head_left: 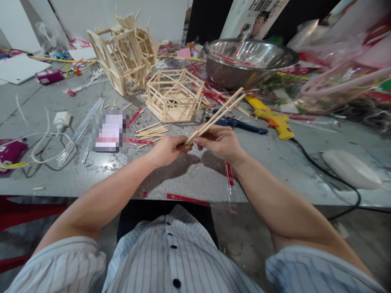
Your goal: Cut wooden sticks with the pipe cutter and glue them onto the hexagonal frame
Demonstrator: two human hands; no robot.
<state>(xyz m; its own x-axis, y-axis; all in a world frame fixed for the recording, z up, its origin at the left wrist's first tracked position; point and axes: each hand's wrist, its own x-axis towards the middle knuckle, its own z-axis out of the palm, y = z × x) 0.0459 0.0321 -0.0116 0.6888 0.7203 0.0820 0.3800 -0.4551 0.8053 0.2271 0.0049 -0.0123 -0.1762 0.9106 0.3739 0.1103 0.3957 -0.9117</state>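
Two long wooden sticks slant up and to the right between my hands, above the table. The fingers of my left hand pinch their lower ends. My right hand is closed beside them, its fingers bent round the lower part of the sticks; its grip is partly hidden. Just beyond my hands stands a low hexagonal frame built of wooden sticks. Short loose sticks lie in a small pile to the left of it. Dark blue pliers rest behind my right hand.
A taller stick structure stands at the back left. A steel bowl sits behind the frame. On the right are a yellow glue gun with a black cord and a white oval object. A phone and white charger lie left.
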